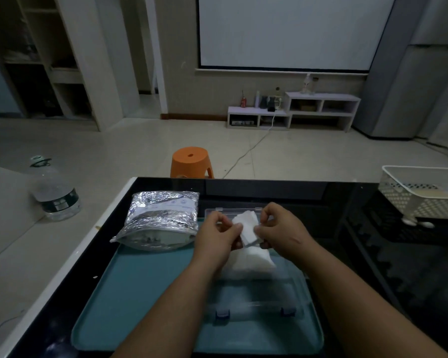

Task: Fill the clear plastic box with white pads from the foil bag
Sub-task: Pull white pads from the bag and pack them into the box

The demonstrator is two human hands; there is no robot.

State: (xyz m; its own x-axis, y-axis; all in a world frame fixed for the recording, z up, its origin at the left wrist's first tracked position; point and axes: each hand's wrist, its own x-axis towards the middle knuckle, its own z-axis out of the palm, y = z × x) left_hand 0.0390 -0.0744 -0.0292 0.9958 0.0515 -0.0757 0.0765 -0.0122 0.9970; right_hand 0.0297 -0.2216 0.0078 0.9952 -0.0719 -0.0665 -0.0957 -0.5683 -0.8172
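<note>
both hands — left hand (216, 235), right hand (279, 229) — pinch one white pad (246, 227) (above box (292, 288))

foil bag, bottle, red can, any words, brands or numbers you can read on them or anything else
None of the text can be read.
Foil bag: a white label with blue print and a round logo, too blurred to read.
Bottle on the floor: dark label with small white print, too small to read.
Red can on the far shelf: too small to read.
White pads, clear box, tray, basket: no text visible.
</note>
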